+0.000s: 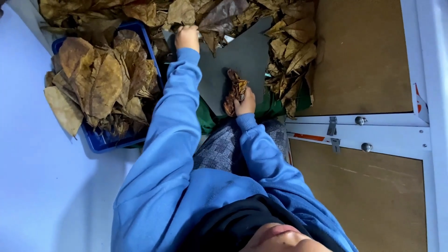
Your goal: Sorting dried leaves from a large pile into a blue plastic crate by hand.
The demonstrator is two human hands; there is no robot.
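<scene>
My left hand (187, 37) stretches forward into a heap of dry brown leaves (219, 14) at the far edge of a dark grey mat (245, 53). Its fingers are curled on a leaf at the heap's edge. My right hand (245, 103) rests close to my knees and grips a crumpled bundle of dry leaves (234, 88), which stands up from the fist over the mat. Both arms are in blue sleeves.
A blue plastic crate (100, 142) piled with large dry leaves (100, 81) sits to the left. More leaves (291, 56) lie along the mat's right side. Green cloth (205, 119) lies under my legs. To the right are brown wooden panels (361, 56) in a white frame with metal knobs (360, 120).
</scene>
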